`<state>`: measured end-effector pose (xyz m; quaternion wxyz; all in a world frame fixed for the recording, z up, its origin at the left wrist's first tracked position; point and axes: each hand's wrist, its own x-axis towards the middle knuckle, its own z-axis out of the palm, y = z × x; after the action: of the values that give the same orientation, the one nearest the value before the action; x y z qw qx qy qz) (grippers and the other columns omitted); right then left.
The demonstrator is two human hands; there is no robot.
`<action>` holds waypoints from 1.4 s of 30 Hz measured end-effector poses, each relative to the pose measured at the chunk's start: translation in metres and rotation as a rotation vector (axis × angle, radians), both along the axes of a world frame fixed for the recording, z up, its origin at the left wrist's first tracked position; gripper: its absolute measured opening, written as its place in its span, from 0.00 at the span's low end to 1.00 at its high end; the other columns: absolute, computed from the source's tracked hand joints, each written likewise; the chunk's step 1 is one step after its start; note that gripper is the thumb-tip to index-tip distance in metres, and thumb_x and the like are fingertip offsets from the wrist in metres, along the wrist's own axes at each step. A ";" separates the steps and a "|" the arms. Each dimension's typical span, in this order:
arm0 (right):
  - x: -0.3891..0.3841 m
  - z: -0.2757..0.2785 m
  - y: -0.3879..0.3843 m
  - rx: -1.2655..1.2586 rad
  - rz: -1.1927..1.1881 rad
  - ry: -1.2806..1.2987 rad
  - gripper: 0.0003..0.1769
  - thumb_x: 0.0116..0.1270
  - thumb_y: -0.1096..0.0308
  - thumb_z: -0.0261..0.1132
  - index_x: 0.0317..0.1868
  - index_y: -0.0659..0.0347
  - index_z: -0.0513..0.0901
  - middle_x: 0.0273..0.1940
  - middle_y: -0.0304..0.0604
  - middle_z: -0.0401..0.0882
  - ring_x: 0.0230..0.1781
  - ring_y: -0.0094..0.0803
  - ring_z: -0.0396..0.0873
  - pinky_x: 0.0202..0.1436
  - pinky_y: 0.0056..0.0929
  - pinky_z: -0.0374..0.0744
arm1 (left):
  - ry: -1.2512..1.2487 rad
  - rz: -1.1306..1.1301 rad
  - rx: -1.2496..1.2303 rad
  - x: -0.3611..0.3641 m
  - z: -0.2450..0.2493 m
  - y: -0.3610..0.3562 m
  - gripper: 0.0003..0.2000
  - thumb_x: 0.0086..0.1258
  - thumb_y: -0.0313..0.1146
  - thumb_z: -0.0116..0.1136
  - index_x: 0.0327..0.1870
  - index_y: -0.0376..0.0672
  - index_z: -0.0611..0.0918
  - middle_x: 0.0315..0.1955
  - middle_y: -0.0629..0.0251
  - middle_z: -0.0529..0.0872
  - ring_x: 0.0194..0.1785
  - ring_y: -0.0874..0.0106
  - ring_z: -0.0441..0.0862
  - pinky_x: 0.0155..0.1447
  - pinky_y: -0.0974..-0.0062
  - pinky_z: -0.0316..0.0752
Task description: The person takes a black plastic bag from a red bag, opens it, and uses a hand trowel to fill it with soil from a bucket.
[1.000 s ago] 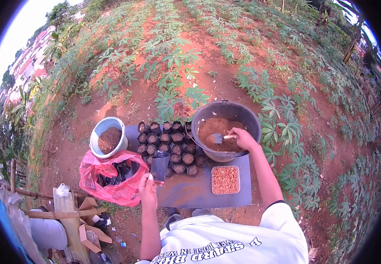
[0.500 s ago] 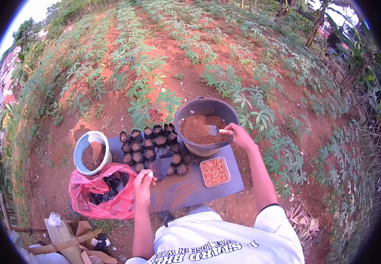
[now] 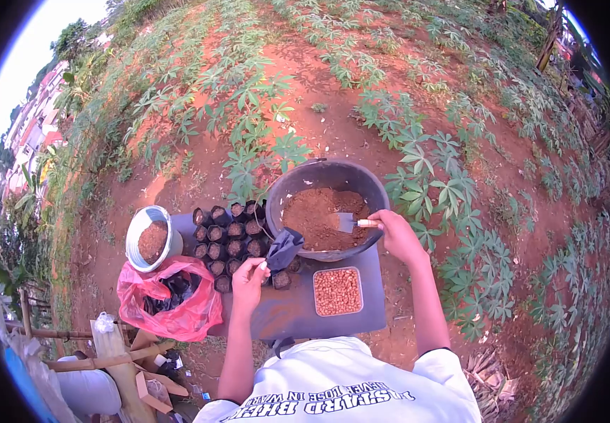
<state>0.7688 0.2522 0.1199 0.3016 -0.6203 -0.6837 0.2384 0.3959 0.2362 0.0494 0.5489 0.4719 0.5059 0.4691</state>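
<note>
My left hand (image 3: 248, 279) pinches a black plastic seedling bag (image 3: 286, 245) by its edge, holding it up beside the big dark bucket (image 3: 373, 185). Closed around the wooden handle of a small trowel (image 3: 347, 223) is my right hand (image 3: 397, 237). The trowel's metal blade rests against the reddish-brown soil (image 3: 308, 215) inside that bucket. Several filled black seedling bags (image 3: 235, 230) stand in rows on the table, partly hidden behind the held bag. Just below the bucket lies a clear tub of orange-tan seeds (image 3: 338, 291).
A pale bucket (image 3: 136, 240) with soil stands at the table's left end. In front of it sits a red plastic bag (image 3: 202, 296) containing black plastic. The grey table (image 3: 298, 321) is on red earth among rows of leafy plants (image 3: 417, 173). Bamboo poles (image 3: 111, 358) lie lower left.
My left hand has moved right, bringing the black bag closer to the big bucket and tilting it. The trowel stays in the soil in my right hand. The camera view has shifted slightly.
</note>
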 end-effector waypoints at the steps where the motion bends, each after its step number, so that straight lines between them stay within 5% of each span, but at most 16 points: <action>1: 0.007 -0.002 0.000 0.009 0.020 -0.001 0.12 0.68 0.81 0.55 0.49 0.65 0.80 0.46 0.55 0.82 0.51 0.55 0.79 0.55 0.47 0.76 | 0.038 -0.002 0.029 0.009 0.000 0.002 0.06 0.77 0.26 0.56 0.48 0.37 0.83 0.32 0.72 0.84 0.35 0.85 0.78 0.38 0.84 0.71; 5: 0.029 0.007 0.003 0.052 0.087 -0.029 0.14 0.67 0.82 0.56 0.50 0.63 0.79 0.47 0.53 0.82 0.53 0.52 0.78 0.57 0.47 0.74 | 0.236 -0.013 0.157 0.038 0.012 0.008 0.05 0.73 0.23 0.58 0.45 0.32 0.84 0.33 0.68 0.82 0.37 0.81 0.80 0.43 0.82 0.75; 18: 0.077 0.022 0.003 0.101 0.245 -0.099 0.18 0.60 0.85 0.56 0.49 0.62 0.79 0.46 0.48 0.81 0.52 0.47 0.77 0.58 0.44 0.73 | 0.484 -0.083 0.338 0.114 0.038 0.013 0.04 0.72 0.22 0.59 0.43 0.33 0.83 0.31 0.64 0.81 0.34 0.77 0.79 0.40 0.79 0.73; 29: 0.094 0.024 -0.001 0.072 0.228 -0.091 0.16 0.61 0.83 0.58 0.49 0.62 0.79 0.40 0.48 0.79 0.48 0.48 0.76 0.54 0.44 0.72 | 0.486 -0.041 0.351 0.115 0.039 -0.005 0.05 0.71 0.22 0.59 0.43 0.32 0.83 0.33 0.61 0.82 0.35 0.72 0.81 0.42 0.76 0.74; 38: 0.067 0.044 0.010 0.113 0.357 -0.161 0.21 0.56 0.88 0.53 0.49 0.64 0.79 0.43 0.49 0.79 0.50 0.49 0.76 0.57 0.44 0.73 | 0.388 -0.004 0.321 0.116 0.041 -0.018 0.05 0.72 0.21 0.58 0.44 0.31 0.83 0.35 0.62 0.84 0.37 0.75 0.81 0.43 0.78 0.75; 42: 0.050 0.069 0.020 0.116 0.453 -0.319 0.21 0.55 0.83 0.59 0.50 0.62 0.81 0.46 0.47 0.81 0.53 0.46 0.77 0.59 0.43 0.73 | 0.319 0.022 0.322 0.115 0.036 -0.019 0.05 0.73 0.21 0.57 0.45 0.30 0.83 0.35 0.62 0.84 0.38 0.76 0.83 0.44 0.79 0.76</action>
<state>0.8185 0.2718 0.1885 0.1643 -0.4629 -0.8563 0.1595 0.5114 0.2170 0.0859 0.3745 0.6162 0.5099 0.4690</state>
